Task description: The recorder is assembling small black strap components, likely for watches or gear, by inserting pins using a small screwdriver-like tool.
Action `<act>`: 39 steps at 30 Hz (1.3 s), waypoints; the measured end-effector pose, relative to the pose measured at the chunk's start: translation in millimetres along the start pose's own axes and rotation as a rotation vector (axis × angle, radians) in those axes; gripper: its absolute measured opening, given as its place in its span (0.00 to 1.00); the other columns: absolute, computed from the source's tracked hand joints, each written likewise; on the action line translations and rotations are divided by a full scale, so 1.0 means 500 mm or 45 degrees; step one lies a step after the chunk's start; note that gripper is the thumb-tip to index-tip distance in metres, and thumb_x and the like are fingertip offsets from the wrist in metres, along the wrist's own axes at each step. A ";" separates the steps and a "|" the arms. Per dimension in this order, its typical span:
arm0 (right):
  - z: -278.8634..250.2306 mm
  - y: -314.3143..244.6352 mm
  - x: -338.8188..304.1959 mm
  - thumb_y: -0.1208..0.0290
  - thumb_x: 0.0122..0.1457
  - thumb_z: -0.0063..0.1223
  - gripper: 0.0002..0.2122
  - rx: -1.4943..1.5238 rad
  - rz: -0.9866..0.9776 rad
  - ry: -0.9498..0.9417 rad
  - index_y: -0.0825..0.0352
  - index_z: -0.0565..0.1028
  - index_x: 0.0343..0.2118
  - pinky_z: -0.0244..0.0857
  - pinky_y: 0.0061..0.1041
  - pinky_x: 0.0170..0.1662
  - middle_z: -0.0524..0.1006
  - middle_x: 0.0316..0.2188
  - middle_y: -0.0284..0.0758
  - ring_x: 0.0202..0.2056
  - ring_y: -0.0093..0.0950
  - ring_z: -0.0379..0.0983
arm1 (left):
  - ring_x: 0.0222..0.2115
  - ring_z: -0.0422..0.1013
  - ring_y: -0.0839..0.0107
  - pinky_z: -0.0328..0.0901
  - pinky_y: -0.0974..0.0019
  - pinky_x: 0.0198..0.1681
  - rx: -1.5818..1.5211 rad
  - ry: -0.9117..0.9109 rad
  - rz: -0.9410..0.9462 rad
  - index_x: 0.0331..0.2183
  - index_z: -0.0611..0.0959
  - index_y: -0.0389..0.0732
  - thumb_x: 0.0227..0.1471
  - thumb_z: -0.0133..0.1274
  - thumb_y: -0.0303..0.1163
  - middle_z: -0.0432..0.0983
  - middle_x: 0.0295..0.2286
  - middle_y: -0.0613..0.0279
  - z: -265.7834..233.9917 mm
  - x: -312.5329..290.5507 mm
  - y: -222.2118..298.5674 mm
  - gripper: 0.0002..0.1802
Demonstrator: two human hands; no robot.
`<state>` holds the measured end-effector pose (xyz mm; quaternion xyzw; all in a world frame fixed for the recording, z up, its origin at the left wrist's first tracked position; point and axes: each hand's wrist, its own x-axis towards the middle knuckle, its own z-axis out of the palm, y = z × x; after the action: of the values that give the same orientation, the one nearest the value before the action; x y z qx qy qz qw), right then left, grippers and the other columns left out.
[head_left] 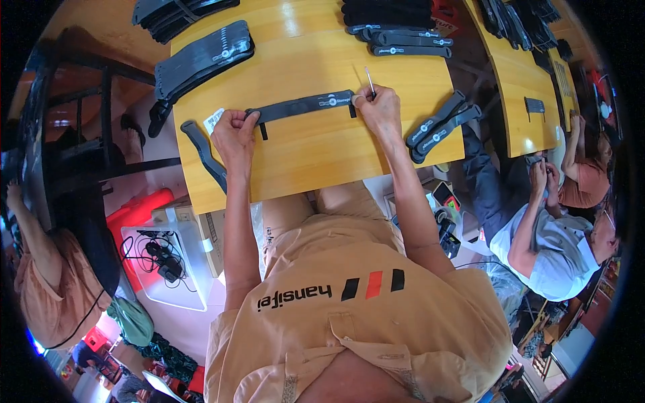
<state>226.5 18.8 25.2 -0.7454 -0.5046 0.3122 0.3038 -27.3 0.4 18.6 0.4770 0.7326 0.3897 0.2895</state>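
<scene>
A black strap (302,106) with white print near its right end stretches across the yellow table (295,161). My left hand (235,131) pinches its left end between thumb and fingers. At the other end, my right hand (381,111) grips the strap and also holds a slim pen-like tool (369,79), its thin tip pointing away from me. A white printed label (213,121) sticks out beside my left hand; whether I hold it I cannot tell. Two short black strips (264,131) lie on the table below the strap.
One loose black strap (205,156) lies at the left table edge, several (440,127) at the right. Stacks of black straps stand far left (205,57) and far right (403,41). A clear bin (164,262) with cables stands lower left. A co-worker (554,235) sits on the right.
</scene>
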 end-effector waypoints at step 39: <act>0.003 0.002 0.000 0.69 0.43 0.49 0.08 -0.095 -0.023 -0.011 0.67 0.76 0.23 0.66 0.37 0.35 0.75 0.23 0.46 0.29 0.43 0.73 | 0.09 0.62 0.78 0.56 0.72 0.10 -0.080 -0.080 0.151 0.26 0.75 0.35 0.45 0.51 0.21 0.62 0.11 0.65 -0.011 -0.001 0.004 0.01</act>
<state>225.7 18.7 23.5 -0.7502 -0.5240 0.2937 0.2764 -30.5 -1.0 23.1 0.5222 0.6811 0.4138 0.3037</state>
